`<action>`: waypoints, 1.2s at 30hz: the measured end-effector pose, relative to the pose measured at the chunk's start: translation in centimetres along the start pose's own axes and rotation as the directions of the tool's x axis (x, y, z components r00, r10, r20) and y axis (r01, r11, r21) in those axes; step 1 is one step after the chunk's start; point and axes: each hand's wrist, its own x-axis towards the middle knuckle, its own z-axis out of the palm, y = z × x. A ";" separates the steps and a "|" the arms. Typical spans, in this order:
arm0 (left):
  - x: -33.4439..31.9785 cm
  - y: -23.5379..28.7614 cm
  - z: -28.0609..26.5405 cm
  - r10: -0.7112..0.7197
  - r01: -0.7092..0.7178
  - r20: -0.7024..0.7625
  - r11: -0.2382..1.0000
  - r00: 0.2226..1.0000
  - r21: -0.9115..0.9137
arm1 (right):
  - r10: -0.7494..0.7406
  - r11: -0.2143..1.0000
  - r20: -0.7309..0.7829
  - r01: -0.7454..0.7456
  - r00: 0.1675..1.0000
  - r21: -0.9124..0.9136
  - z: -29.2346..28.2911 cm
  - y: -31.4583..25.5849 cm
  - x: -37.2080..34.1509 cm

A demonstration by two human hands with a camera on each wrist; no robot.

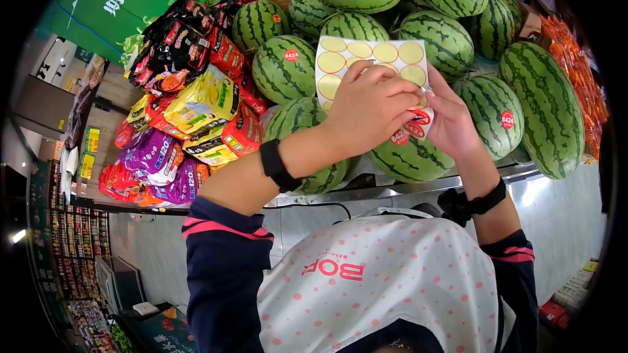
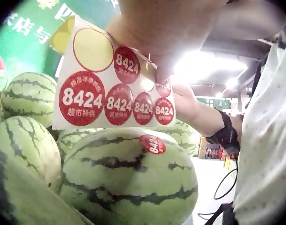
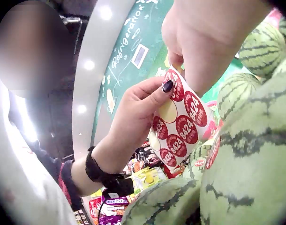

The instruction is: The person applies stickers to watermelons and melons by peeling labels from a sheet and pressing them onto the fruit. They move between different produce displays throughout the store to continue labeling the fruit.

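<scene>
Both hands hold a white sticker sheet (image 1: 330, 65) above the watermelons. The left hand (image 1: 379, 101) lies across its front in the head view; the right hand (image 1: 450, 114) grips its right edge. Pale yellow circles cover the upper part, and red 8424 stickers show at the lower corner. In the right wrist view the left hand's (image 3: 138, 105) dark-nailed thumb presses on the sheet (image 3: 183, 126). A watermelon (image 2: 129, 183) with one red sticker (image 2: 153, 144) lies beneath the sheet in the left wrist view. Whether a loose sticker is between the fingers is hidden.
Many watermelons (image 1: 541, 108) are piled around the hands, some with red stickers. Bagged noodle packs (image 1: 203, 101) are stacked at the left, orange packets (image 1: 569, 65) stand at the right. A metal edge (image 1: 386, 191) runs along the display's front.
</scene>
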 end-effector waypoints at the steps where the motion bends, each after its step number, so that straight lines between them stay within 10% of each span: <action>1: 0.0 0.2 -0.3 -0.010 0.009 -0.031 0.999 0.999 -0.037 | -0.001 1.000 0.003 0.001 1.000 0.001 0.7 -0.2 0.1; 3: -0.1 0.0 0.0 -0.028 0.021 -0.096 0.997 0.995 -0.076 | -0.048 0.975 0.022 0.052 0.999 -0.215 1.8 -0.5 0.4; 24: -1.8 -1.4 -1.2 0.148 -0.090 -0.361 0.981 0.921 0.173 | 0.100 0.995 0.088 -0.100 0.991 -0.003 3.2 0.5 3.5; 28: -1.7 -1.2 -1.6 0.161 -0.135 -0.320 0.986 0.934 0.102 | 0.103 0.993 -0.026 -0.104 0.994 -0.053 2.2 -0.2 3.7; 32: 0.7 -3.3 -3.7 0.044 -0.069 -0.245 0.993 0.968 -0.094 | -0.282 0.824 -0.227 0.114 0.932 -0.556 -0.6 -4.7 0.9; 36: 3.6 -11.4 -0.2 -0.336 0.396 0.214 0.824 0.917 -0.406 | -0.479 0.761 -0.384 0.156 0.789 -0.629 -3.5 -9.4 -5.3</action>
